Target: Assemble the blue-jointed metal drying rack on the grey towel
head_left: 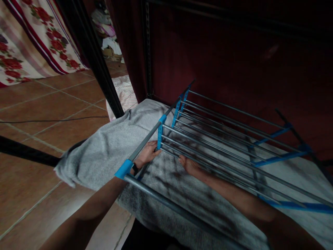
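A shoe rack of grey metal tubes (208,140) and blue plastic brackets lies on a grey blanket (109,142). My left hand (147,152) reaches under the rack's side pole and is closed on the lower end of a blue bracket (159,133); a dark band circles its wrist. To its right, my right hand (189,165) is closed around the lowest tube of that same row, close to the bracket. Its thumb and fingertips are partly hidden. In front of both forearms runs a thick tube (166,203), joined to the side pole by a blue corner piece (124,169).
Black metal posts (100,62) stand at the left and back, with a dark red cloth (221,59) behind the rack. Tiled floor (39,146) spreads left, crossed by a black cable (65,119). A flowered curtain (39,38) hangs at the far left.
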The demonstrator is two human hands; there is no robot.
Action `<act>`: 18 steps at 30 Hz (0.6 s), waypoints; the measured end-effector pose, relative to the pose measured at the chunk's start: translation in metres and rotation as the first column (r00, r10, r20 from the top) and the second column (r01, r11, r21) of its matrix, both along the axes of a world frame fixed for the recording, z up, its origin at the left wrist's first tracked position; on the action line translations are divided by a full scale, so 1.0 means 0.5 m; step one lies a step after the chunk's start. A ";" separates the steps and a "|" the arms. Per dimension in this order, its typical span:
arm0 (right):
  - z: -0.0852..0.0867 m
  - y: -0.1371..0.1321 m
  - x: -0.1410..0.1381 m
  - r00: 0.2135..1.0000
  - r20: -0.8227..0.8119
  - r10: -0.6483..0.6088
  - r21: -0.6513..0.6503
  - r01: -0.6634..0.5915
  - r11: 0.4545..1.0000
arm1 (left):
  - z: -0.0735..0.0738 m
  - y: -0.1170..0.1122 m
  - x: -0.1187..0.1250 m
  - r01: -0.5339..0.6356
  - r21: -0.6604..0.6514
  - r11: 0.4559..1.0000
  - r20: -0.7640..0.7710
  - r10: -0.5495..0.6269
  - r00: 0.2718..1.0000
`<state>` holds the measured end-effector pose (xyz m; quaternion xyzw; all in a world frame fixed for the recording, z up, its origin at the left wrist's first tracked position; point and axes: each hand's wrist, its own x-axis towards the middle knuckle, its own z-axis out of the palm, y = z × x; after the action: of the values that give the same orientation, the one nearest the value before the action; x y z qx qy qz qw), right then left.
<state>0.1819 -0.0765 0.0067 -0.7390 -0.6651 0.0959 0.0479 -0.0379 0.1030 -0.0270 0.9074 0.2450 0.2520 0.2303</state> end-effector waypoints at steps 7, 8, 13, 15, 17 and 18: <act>0.004 0.006 0.008 0.998 0.024 0.051 -0.017 -0.051 0.999 | 0.003 -0.001 0.001 -0.007 -0.018 1.000 0.005 0.007 1.000; 0.005 0.006 0.009 0.998 0.025 0.057 -0.015 -0.057 0.998 | 0.004 -0.002 0.001 -0.005 -0.018 1.000 0.008 0.005 1.000; 0.016 0.002 0.010 0.998 0.039 0.059 -0.001 -0.059 0.998 | 0.008 -0.003 0.001 -0.007 -0.030 1.000 0.018 0.007 1.000; 0.018 0.001 0.009 0.997 0.051 0.063 -0.001 -0.063 0.998 | 0.007 -0.003 0.002 -0.004 -0.034 0.999 0.017 0.005 1.000; 0.019 0.001 0.007 0.996 0.064 0.069 -0.002 -0.069 0.998 | 0.006 -0.003 0.001 0.001 -0.035 0.999 0.016 -0.001 1.000; 0.019 0.002 0.006 0.995 0.068 0.072 -0.005 -0.071 0.997 | 0.004 -0.002 0.001 0.002 -0.035 0.999 0.015 -0.002 1.000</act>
<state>0.1851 -0.0757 0.0161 -0.7176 -0.6922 0.0733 0.0207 -0.0374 0.1020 -0.0248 0.9016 0.2468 0.2540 0.2484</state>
